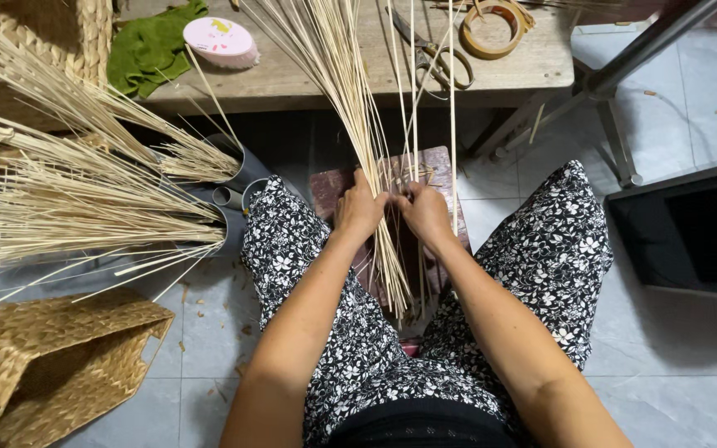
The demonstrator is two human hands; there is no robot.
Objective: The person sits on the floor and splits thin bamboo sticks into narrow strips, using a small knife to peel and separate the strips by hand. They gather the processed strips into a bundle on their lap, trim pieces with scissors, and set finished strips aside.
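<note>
1. Head view: the left hand and right hand meet over a dark red board between the knees, fingers closed on a bundle of pale reed strands that fans up toward the wooden desk.
2. On the desk lie scissors, a tape ring, a green cloth and a pink round tin.
3. A woven basket lies on the floor at left, below more loose reeds.
</note>
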